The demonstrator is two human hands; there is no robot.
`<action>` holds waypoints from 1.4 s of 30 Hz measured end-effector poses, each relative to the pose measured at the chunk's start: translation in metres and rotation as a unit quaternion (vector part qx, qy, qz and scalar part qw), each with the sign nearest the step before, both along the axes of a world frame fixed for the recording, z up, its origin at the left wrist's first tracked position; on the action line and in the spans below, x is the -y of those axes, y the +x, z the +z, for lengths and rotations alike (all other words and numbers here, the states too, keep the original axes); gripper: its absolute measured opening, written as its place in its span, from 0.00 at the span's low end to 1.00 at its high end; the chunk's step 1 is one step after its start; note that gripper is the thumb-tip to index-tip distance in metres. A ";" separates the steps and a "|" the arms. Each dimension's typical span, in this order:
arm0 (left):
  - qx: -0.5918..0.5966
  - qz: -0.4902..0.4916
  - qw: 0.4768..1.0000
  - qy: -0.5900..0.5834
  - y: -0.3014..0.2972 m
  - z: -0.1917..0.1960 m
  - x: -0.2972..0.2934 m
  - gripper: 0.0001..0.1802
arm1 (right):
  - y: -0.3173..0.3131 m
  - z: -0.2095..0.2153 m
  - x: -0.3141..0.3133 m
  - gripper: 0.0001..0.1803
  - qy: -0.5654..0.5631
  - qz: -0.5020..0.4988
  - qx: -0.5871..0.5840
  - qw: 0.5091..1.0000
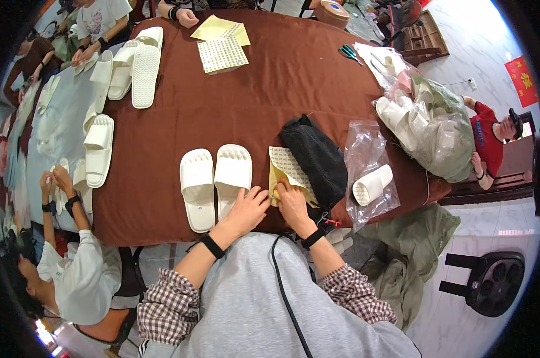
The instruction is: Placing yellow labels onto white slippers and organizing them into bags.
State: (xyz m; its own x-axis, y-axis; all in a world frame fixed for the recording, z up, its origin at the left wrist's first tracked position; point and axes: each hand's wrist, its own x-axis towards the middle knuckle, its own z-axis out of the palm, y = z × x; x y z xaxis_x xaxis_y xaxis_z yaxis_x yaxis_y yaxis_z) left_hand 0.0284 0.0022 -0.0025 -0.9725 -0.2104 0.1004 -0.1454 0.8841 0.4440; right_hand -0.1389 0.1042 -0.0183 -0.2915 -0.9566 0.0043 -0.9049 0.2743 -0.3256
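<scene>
A pair of white slippers lies side by side on the brown tablecloth in front of me, the left slipper [197,194] with a small mark on its heel and the right slipper [233,170] partly under my fingers. My left hand [247,210] rests over that right slipper's heel, fingers slightly apart; its thumb is hidden. Just to the right, my right hand [294,206] has its fingers bent on the lower edge of a yellow-backed sticker sheet [289,164]. The sheet is partly folded over, and small printed labels cover its pale face.
Beside the sheet lies a black cloth pouch [315,155]. A clear plastic bag [365,146] lies with a single slipper [372,185]. Farther right is a large bag of slippers [428,119]; green scissors [349,53] lie beyond. More label sheets [222,53] are at the back. Co-workers sit at left.
</scene>
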 end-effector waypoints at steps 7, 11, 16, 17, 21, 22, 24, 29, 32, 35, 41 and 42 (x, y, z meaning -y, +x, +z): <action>0.019 0.038 0.997 -0.067 -0.006 -0.002 -0.005 0.30 | -0.010 0.007 -0.003 0.13 -0.045 -0.039 0.148 0.987; 0.044 0.047 0.993 -0.101 -0.007 -0.008 -0.007 0.33 | -0.028 0.018 -0.004 0.10 -0.117 -0.068 0.227 0.965; 0.059 0.038 0.992 -0.105 -0.005 -0.005 -0.007 0.32 | -0.057 0.030 -0.024 0.09 -0.104 -0.139 0.239 0.955; 0.064 0.038 0.990 -0.118 -0.004 -0.004 -0.008 0.32 | -0.060 0.032 -0.027 0.09 -0.085 -0.127 0.242 0.958; 0.067 0.032 0.988 -0.132 -0.004 -0.003 -0.008 0.30 | -0.059 0.033 -0.035 0.09 -0.077 -0.087 0.230 0.966; 0.064 0.026 0.988 -0.138 -0.004 -0.004 -0.009 0.29 | -0.057 0.033 -0.037 0.09 -0.078 -0.071 0.208 0.972; 0.064 0.021 0.987 -0.143 -0.002 -0.007 -0.011 0.28 | -0.052 0.033 -0.042 0.11 -0.069 -0.045 0.189 0.978; 0.076 0.006 0.983 -0.165 -0.003 -0.004 -0.014 0.25 | -0.043 0.026 -0.056 0.16 -0.013 -0.101 0.093 0.990; 0.087 0.004 0.984 -0.158 -0.002 -0.001 -0.013 0.25 | -0.054 0.024 -0.061 0.17 0.013 -0.152 0.121 0.981; 0.068 0.013 0.987 -0.145 -0.001 -0.004 -0.013 0.22 | -0.060 0.020 -0.063 0.11 -0.084 -0.115 0.195 0.970; -0.006 -0.003 0.991 -0.137 -0.013 -0.006 -0.010 0.13 | -0.058 0.021 -0.068 0.08 0.033 -0.130 0.187 0.973; -0.006 -0.002 0.991 -0.136 -0.014 -0.005 -0.010 0.13 | -0.059 0.025 -0.068 0.08 0.069 -0.182 0.238 0.952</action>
